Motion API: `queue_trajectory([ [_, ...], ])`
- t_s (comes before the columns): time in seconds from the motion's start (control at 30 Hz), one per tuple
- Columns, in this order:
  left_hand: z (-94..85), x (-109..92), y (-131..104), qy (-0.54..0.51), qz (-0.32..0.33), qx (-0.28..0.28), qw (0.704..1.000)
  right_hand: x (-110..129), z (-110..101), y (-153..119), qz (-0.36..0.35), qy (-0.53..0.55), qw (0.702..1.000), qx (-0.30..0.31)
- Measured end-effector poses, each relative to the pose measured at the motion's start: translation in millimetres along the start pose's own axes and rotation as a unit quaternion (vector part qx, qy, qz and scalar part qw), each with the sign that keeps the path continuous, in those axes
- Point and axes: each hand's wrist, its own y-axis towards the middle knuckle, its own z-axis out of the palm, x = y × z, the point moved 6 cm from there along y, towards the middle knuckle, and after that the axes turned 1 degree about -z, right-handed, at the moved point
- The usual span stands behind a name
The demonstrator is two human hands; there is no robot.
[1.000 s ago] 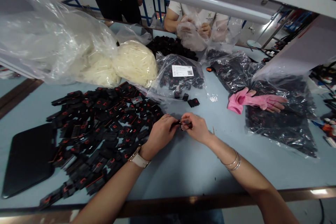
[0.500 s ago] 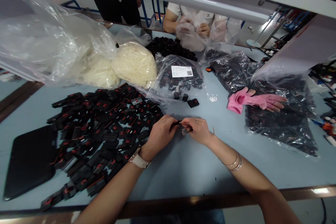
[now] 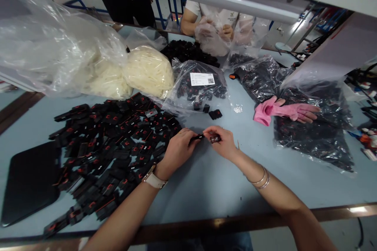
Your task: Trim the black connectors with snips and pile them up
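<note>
Above the table's middle, my left hand [image 3: 180, 146] pinches a small black plastic part [image 3: 200, 136], which sticks out toward the right. Close beside it, my right hand [image 3: 225, 143] is closed around a small dark shiny piece [image 3: 215, 139] whose kind I cannot make out. The right fingertips are near the end of the black part; whether they touch it I cannot tell. To the left of my hands spreads a large heap of black plastic parts [image 3: 118, 145] with orange marks. Just beyond them lies one more ribbed black part [image 3: 215, 114].
Behind the heap stand clear bags of cream-coloured pieces [image 3: 150, 72] and a labelled bag of black parts [image 3: 188, 90]. Pink gloves [image 3: 285, 111] lie on a bag at right. Tiny white pieces [image 3: 238, 108] and a black tray-like slab [image 3: 31, 182] rest there. A co-worker [image 3: 212, 27] handles plastic opposite.
My right hand has drawn slightly away from my left, so more of the black part shows between them. The shiny piece in my right hand has turned. The view has shifted slightly.
</note>
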Motion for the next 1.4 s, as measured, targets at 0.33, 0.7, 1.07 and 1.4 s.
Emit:
queue_trajectory([
  [0.33,0.1,0.3,0.0,-0.009,-0.004,0.003,1.0,-14.5,4.6,-5.8,0.148,0.183,0.969,-0.074],
  [0.7,0.5,-0.3,-0.5,0.007,0.005,-0.002,1.0,-18.5,11.3,-7.7,0.132,0.175,0.973,-0.072],
  [1.07,0.8,0.3,0.1,0.006,0.001,0.001,1.0,-15.6,11.5,-5.7,0.121,0.119,0.984,-0.056],
  [1.4,2.6,0.6,-1.5,0.014,0.014,0.002,1.0,5.5,10.1,-0.7,0.033,-0.017,0.999,-0.035],
])
